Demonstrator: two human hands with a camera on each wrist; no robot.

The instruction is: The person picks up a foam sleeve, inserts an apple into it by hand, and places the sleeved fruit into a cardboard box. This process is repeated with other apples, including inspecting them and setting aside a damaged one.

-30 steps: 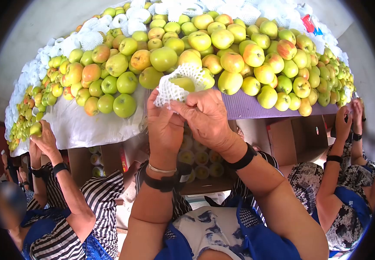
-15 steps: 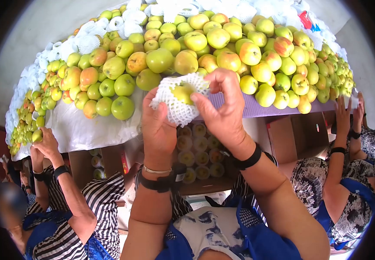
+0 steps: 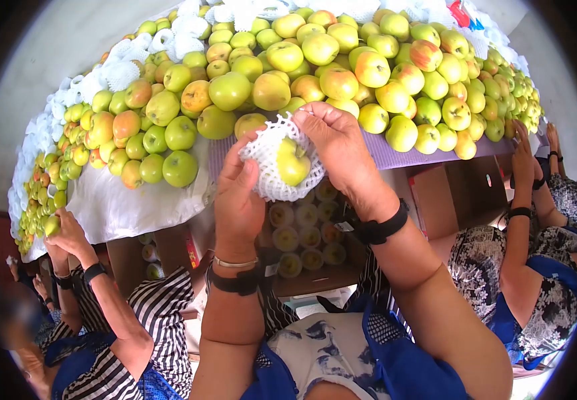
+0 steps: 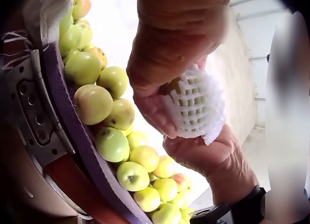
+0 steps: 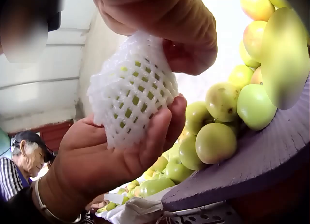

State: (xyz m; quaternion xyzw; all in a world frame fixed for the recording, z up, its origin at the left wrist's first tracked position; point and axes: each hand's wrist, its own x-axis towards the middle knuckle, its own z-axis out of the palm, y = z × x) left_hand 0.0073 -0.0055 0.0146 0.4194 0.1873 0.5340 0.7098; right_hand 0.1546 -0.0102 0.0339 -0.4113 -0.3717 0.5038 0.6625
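Note:
A green-yellow apple (image 3: pixel 293 162) sits inside a white foam net (image 3: pixel 274 175) between the two hands. The left hand (image 3: pixel 240 200) holds the netted fruit from its left side, fingers behind it; in the right wrist view that hand (image 5: pixel 121 151) cups the net (image 5: pixel 138 91) from below. At the upper right, the right hand (image 3: pixel 348 150) pinches the net's edge with thumb and fingertips. The left wrist view shows the right hand (image 4: pixel 213 154) at the lower side of the net (image 4: pixel 193 105), and the left hand (image 4: pixel 174 45) above it.
Piled apples (image 3: pixel 372 69) and loose foam nets (image 3: pixel 120 75) cover the table, which has a purple ridged edge (image 3: pixel 395 157). Under it stand a carton (image 3: pixel 315 287) of netted apples and a brown box (image 3: pixel 458 197). People work at both sides.
The apple now faces the head camera through the net's opening. The right hand has moved from the fruit's front to the net's upper right edge, and the view has shifted slightly.

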